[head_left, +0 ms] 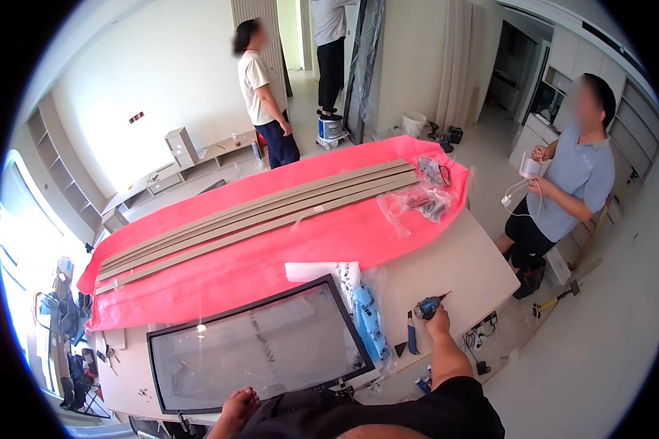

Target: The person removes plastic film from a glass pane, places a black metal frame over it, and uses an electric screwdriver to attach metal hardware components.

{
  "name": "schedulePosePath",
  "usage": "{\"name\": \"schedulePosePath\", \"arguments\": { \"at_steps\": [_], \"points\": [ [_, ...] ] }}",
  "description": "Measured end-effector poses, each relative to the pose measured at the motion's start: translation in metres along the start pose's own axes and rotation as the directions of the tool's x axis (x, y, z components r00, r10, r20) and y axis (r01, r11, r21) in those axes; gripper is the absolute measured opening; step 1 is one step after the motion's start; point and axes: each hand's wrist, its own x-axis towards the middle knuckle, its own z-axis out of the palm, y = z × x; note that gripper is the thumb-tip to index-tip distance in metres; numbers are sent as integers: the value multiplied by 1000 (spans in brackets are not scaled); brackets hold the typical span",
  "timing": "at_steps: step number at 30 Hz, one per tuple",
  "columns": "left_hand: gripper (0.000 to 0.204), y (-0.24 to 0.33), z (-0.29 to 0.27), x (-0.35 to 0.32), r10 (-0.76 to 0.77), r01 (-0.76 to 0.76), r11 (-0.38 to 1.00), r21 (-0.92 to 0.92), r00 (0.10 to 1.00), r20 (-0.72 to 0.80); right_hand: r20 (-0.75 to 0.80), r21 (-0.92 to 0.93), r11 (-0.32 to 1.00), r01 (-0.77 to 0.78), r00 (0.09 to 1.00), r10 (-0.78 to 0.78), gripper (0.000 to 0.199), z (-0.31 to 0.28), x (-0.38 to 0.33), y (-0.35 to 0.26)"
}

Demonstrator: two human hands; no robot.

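My right hand (438, 323) is wrapped round a blue cordless drill (427, 307) over the right part of the table, its bit pointing away to the right. Close beside it lie a blue-handled utility knife (412, 335) and a small black triangular piece (400, 348). My left hand (240, 404) is curled closed by the near edge of a black-framed glass panel (260, 344); whatever it may hold is hidden. The panel lies flat on the table (458, 256). Clear plastic wrapping with a blue print (370, 322) covers the table next to its right side.
Long beige strips (271, 212) rest on a pink sheet (329, 249) across the table, with plastic-bagged parts (425, 201) at their right end. One person (571, 168) stands right with a white corded item (530, 167); another (260, 95) stands behind. A third stands on a bucket (331, 130).
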Motion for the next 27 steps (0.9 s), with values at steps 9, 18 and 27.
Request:
{"name": "schedulePosePath", "arguments": {
  "at_steps": [9,18,27],
  "points": [
    [9,-4,52,9,-38,38,999,-9,999,-8,160,958,276,-75,940,-301,41,-99,-114,-47],
    [11,-3,172,40,-167,127,976,175,957,236,331,853,490,181,539,-775,42,-59,-228,-79],
    [13,-20,180,44,-206,122,959,256,920,332,271,818,463,341,483,-833,46,-11,-259,-69]
  ]
}}
